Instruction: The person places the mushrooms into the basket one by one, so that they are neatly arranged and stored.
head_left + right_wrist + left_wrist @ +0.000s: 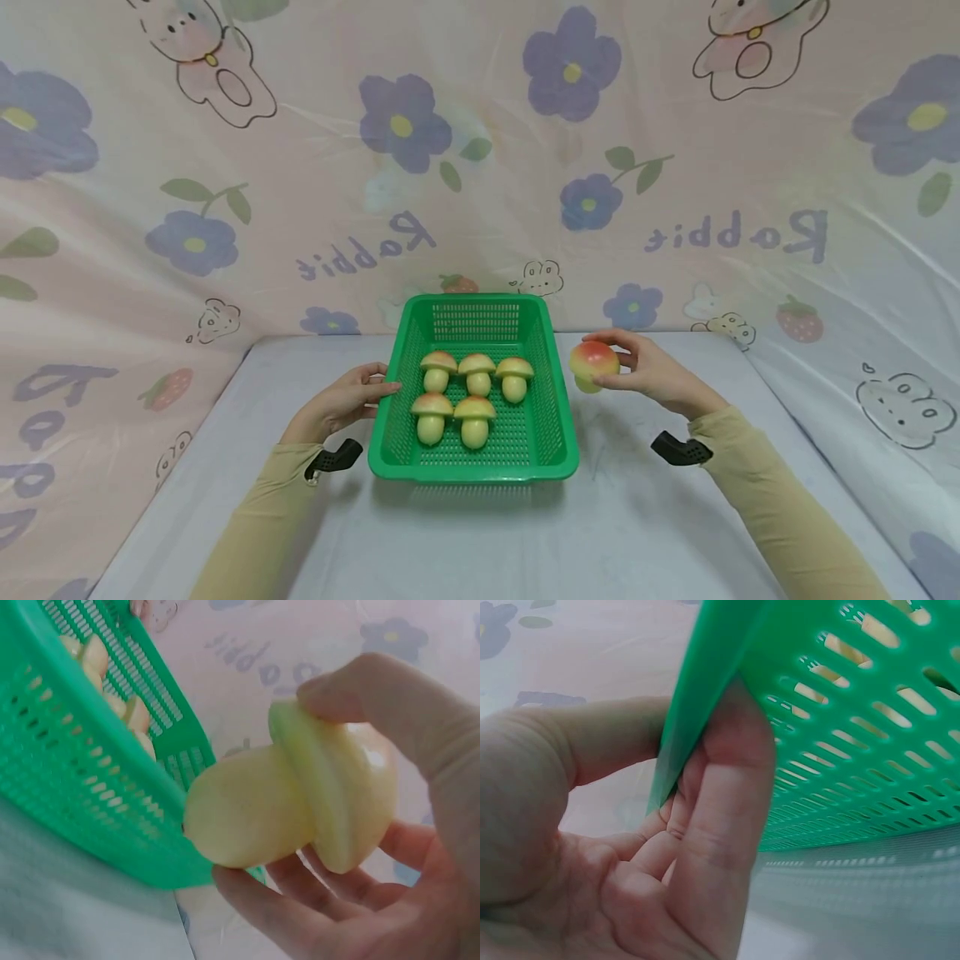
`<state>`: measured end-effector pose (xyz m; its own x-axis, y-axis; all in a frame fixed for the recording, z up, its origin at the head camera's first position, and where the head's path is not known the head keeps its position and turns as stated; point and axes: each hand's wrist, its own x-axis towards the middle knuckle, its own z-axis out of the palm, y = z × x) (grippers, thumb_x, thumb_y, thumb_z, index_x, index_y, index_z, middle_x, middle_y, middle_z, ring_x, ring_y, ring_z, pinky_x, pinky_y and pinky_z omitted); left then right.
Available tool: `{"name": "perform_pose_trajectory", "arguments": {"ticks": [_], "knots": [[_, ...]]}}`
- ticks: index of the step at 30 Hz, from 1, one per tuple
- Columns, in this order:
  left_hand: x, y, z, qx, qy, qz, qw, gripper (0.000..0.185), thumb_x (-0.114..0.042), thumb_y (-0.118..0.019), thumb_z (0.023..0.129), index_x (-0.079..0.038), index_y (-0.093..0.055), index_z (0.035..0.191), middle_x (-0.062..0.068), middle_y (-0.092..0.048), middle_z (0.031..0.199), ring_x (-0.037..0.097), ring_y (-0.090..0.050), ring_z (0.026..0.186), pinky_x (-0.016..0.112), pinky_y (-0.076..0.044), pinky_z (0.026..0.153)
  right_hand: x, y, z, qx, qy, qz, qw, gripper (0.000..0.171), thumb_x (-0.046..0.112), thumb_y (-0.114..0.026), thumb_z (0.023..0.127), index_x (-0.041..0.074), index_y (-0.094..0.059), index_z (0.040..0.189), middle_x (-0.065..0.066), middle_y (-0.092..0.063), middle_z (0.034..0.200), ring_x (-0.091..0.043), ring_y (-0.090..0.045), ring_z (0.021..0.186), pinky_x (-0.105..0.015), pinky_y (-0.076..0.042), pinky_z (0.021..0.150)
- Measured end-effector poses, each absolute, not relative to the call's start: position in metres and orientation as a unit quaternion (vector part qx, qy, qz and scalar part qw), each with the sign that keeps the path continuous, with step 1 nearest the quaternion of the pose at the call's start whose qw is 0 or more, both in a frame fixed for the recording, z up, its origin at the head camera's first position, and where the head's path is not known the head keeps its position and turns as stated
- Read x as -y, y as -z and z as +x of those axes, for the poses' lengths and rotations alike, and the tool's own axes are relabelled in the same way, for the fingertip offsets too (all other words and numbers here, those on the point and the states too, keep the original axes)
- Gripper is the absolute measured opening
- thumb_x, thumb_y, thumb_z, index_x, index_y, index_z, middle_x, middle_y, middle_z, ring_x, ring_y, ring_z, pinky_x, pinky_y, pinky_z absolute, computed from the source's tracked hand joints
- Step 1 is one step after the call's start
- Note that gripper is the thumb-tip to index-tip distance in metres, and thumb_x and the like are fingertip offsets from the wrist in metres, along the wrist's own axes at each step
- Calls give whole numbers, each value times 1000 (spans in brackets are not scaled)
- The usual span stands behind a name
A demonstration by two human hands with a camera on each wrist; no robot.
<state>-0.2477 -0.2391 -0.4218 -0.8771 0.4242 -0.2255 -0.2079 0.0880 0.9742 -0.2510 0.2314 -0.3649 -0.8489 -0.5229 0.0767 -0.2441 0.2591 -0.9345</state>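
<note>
A green plastic basket [472,472] with slotted walls stands in the middle of the table. Inside it lie several toy mushrooms [474,425] in two rows, with pale stems and yellow-red caps. My left hand [347,402] pinches the basket's left rim; in the left wrist view the thumb is on one side of the rim [697,697] and the fingers curl under it. Just off the basket's right side, my right hand [645,375] holds another toy mushroom [595,358] by its red-topped cap. The right wrist view shows thumb and fingers around that mushroom, its stem towards the basket.
A white-covered table [630,517] carries the basket. Close behind the table hangs a pink cloth [480,217] printed with flowers and rabbits. Each wrist bears a black camera mount [681,450].
</note>
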Motion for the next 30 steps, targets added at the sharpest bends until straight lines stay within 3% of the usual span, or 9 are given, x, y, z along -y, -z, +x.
{"name": "perform_pose_trajectory", "arguments": {"ticks": [16, 30], "knots": [[238, 420, -247, -691, -677, 77, 240, 40, -13, -62, 95, 4, -38, 122, 14, -64, 100, 21, -67, 88, 38, -56, 76, -191, 358, -246, -779, 538, -277, 162, 57, 14, -76, 83, 5, -48, 132, -13, -56, 122, -30, -54, 114, -37, -52, 85], [238, 420, -247, -696, -673, 75, 236, 38, -14, -62, 95, 3, -39, 121, 15, -65, 101, 21, -66, 88, 38, -56, 76, -168, 361, -250, -763, 520, -322, 208, 52, 11, -77, 82, 8, -52, 127, -13, -48, 128, -29, -56, 112, -40, -52, 87]]}}
